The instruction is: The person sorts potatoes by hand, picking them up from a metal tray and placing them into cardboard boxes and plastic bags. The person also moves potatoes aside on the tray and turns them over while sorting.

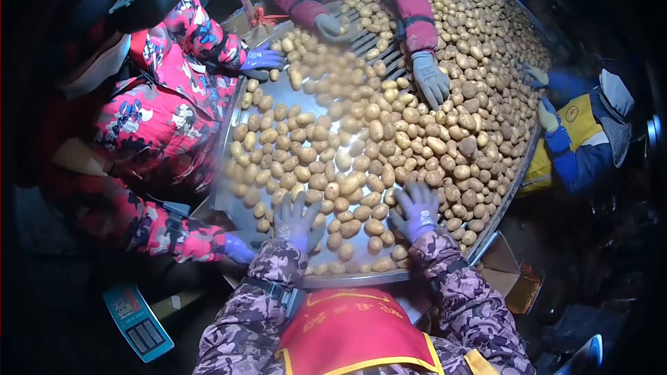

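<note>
Many potatoes (351, 182) cover a metal sorting table (244, 196) in front of me. My left hand (297, 221), in a purple and grey glove, rests palm down at the table's near side, fingers spread among the potatoes. To its right, my right hand (417, 212) wears a matching glove and also lies with fingers apart, touching potatoes at the edge of the denser heap. Neither hand is closed around a potato. Between my hands several potatoes lie loosely on the bare metal.
A co-worker in a pink patterned jacket (167, 107) stands left, one gloved hand (262, 60) at the table. Another's grey gloves (431, 80) work across from me; a person in a yellow vest (580, 121) is right. A scale (139, 323) and cardboard box (501, 264) sit below.
</note>
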{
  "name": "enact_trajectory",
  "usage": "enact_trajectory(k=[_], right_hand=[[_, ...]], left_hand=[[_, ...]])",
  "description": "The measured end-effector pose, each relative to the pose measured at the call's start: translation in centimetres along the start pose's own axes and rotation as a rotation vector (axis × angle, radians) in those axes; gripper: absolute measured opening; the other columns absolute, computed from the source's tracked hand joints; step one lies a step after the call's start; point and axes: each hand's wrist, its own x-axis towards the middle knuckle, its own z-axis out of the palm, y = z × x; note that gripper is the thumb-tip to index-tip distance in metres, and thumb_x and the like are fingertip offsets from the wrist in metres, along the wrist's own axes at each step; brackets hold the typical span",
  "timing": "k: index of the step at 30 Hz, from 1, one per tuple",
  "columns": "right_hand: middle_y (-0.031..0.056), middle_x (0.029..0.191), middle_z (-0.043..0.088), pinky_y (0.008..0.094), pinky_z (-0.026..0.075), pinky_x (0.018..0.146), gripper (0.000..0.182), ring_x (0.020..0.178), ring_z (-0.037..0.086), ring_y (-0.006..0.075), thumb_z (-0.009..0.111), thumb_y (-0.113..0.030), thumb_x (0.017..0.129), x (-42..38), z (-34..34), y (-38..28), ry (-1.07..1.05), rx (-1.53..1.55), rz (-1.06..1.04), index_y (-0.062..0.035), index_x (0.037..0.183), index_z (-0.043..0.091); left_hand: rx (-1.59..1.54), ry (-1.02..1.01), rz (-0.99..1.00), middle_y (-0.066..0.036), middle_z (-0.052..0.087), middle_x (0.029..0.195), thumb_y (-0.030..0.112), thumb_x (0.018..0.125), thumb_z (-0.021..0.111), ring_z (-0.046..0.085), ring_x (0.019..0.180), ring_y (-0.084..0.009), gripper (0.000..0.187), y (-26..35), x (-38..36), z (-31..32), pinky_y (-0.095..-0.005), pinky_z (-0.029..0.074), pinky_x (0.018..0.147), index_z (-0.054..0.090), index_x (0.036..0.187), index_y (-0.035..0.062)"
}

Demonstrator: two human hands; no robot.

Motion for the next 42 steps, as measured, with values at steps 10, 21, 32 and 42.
enact_trajectory(k=[10,21,32,42], right_hand=[[0.0218,0.131,0.053,0.0606,0.041,0.098,0.046,0.125,0.049,0.0469,0.075,-0.019,0.077,-11.1,-1.3,-5.2,-0.018,0.180,-0.140,-0.0184,0.122,0.066],[0.0186,0.143,0.056,0.0610,0.034,0.113,0.046,0.138,0.046,0.0438,0.068,-0.026,0.088,-15.6,2.3,5.8,0.183,-0.080,0.385,-0.0113,0.132,0.064],[0.0130,0.144,0.059,0.0598,0.033,0.115,0.050,0.144,0.044,0.0407,0.067,-0.032,0.091,-16.0,3.4,6.3,0.117,-0.054,0.511,-0.0122,0.136,0.064],[0.0157,0.131,0.063,0.0590,0.039,0.111,0.042,0.134,0.049,0.0460,0.069,-0.022,0.088,-15.7,2.3,5.9,0.196,-0.041,0.434,-0.0090,0.128,0.062]], left_hand=[[-0.192,-0.097,0.240,-0.022,0.042,0.154,0.045,0.082,0.075,0.036,0.139,-0.0559,0.064,7.9,-4.7,1.7,-0.0671,0.031,0.114,0.059,0.138,0.0178],[-0.089,-0.150,0.394,-0.017,0.042,0.158,0.047,0.090,0.069,0.031,0.147,-0.0516,0.064,9.2,2.2,4.5,-0.0711,0.029,0.114,0.054,0.146,0.0212],[-0.181,0.355,0.085,-0.016,0.064,0.116,0.015,0.086,0.066,0.062,0.101,-0.0381,0.036,3.7,6.7,2.7,-0.0516,0.052,0.084,0.065,0.121,0.0081],[-0.451,-0.389,-0.206,-0.024,0.071,0.120,0.048,0.090,0.071,0.069,0.112,-0.0405,0.063,3.4,14.1,0.9,-0.0483,0.056,0.093,0.059,0.139,0.0091]])
